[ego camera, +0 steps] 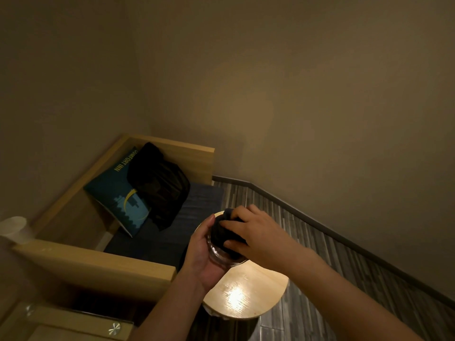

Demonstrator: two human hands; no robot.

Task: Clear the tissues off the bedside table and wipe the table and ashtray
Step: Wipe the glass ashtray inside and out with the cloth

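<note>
Cupping ashtray from its left, left hand curls round the glass, lifted just above table. Right hand grips dark cloth, fingers bent, pressing it into ashtray. Cloth hides ashtray's inside; hands cover table's far edge.
</note>
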